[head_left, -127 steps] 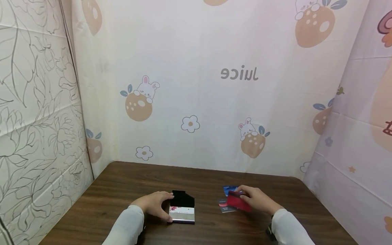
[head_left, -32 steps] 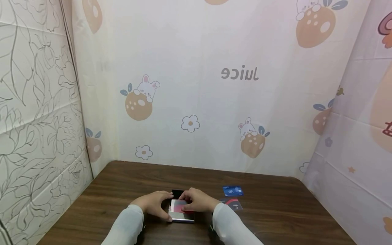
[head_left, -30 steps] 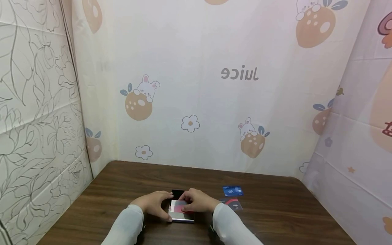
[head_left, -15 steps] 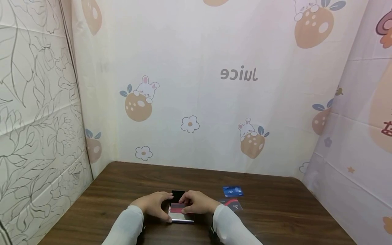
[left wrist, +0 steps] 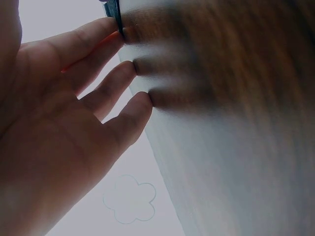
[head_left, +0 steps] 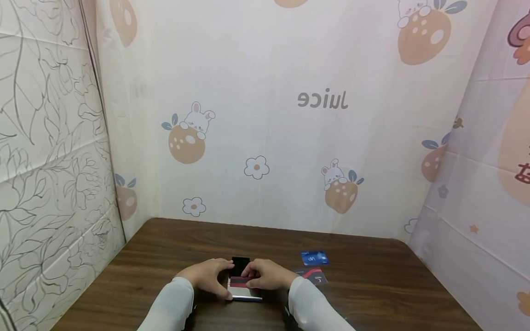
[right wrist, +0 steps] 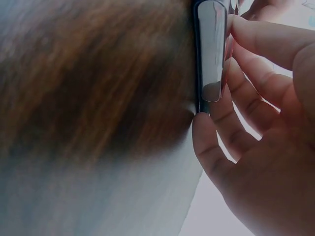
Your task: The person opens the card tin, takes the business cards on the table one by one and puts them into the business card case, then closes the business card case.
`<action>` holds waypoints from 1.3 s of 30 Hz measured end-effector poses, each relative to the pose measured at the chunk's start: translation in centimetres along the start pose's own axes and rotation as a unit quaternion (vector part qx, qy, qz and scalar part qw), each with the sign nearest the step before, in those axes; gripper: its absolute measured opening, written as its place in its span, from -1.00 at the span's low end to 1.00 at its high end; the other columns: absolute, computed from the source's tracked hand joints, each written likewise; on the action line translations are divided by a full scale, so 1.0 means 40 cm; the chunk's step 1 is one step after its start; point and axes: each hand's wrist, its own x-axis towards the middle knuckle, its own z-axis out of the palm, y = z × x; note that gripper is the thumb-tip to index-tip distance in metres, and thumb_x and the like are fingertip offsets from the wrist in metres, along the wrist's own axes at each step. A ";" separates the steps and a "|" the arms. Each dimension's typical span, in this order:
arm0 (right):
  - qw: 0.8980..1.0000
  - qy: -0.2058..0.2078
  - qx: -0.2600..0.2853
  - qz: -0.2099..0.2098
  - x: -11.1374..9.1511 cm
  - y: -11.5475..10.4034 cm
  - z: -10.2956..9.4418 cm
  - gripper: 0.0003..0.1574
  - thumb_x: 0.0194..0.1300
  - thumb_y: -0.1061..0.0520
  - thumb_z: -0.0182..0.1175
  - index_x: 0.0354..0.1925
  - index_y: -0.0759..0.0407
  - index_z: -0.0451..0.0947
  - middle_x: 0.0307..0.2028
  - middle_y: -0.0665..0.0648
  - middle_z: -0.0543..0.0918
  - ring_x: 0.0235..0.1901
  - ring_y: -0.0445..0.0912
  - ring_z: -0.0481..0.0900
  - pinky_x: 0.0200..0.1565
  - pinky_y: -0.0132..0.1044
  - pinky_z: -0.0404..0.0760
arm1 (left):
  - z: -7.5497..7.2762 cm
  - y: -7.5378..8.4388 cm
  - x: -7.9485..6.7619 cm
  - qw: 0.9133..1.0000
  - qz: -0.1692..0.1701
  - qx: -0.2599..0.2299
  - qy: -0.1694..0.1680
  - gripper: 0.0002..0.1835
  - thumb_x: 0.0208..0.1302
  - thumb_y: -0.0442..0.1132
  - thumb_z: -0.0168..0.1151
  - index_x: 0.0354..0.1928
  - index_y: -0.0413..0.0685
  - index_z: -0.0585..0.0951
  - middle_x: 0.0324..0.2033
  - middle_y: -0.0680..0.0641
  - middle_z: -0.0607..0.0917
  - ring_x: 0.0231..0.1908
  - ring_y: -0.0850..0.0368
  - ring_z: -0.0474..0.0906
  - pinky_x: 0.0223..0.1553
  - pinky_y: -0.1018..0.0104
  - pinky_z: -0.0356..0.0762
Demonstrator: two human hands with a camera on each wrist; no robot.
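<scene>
A card case (head_left: 247, 299) with a silver near edge lies on the table, its black lid (head_left: 240, 265) folded back. My left hand (head_left: 209, 276) holds the case from the left, thumb at the near corner and index finger at the lid side. In the left wrist view its other fingertips (left wrist: 143, 98) meet the table. My right hand (head_left: 271, 275) pinches a red card (head_left: 239, 282) with a dark stripe, which lies over the case's opening. The right wrist view shows the metal end (right wrist: 212, 49) of the case beside the right hand's fingers, several of them touching the table.
A blue card (head_left: 313, 258) lies right of the case. Nearer me is a dark card (head_left: 316, 276) with a red curve, partly hidden behind the right wrist. The wooden table (head_left: 372, 285) ends at a printed curtain (head_left: 290, 193) at the back.
My right hand has carried the red card leftward from the other cards to the case. During the last second the card has slid toward me over the case. The left hand has stayed put.
</scene>
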 end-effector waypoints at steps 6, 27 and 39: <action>1.000 -0.001 0.005 0.004 0.003 0.000 0.001 -0.75 0.20 0.05 0.23 -0.13 0.03 0.59 -0.33 -0.08 0.57 -0.35 -0.32 0.44 -0.21 -0.38 0.53 | -0.003 -0.001 -0.001 1.000 -0.001 -0.001 -0.001 -0.04 -0.22 0.24 0.41 0.25 -0.08 0.39 0.25 -0.13 0.40 0.24 -0.12 0.22 0.19 -0.20 0.28; 1.000 0.012 0.007 0.005 -0.003 0.008 0.007 -0.75 0.18 0.17 0.23 -0.13 -0.01 0.59 -0.36 -0.11 0.56 -0.39 -0.33 0.45 -0.25 -0.41 0.53 | -0.005 0.006 -0.004 1.000 -0.004 -0.004 -0.005 -0.04 -0.22 0.25 0.39 0.26 -0.08 0.39 0.26 -0.14 0.39 0.24 -0.11 0.21 0.20 -0.18 0.26; 0.999 0.026 0.027 0.001 -0.020 0.011 0.002 -0.80 0.18 0.16 0.23 -0.17 0.03 0.59 -0.34 -0.11 0.60 -0.35 -0.33 0.48 -0.21 -0.39 0.56 | -0.004 0.006 -0.003 1.000 -0.008 -0.007 -0.005 -0.03 -0.21 0.26 0.39 0.27 -0.08 0.39 0.27 -0.14 0.37 0.25 -0.11 0.19 0.21 -0.19 0.25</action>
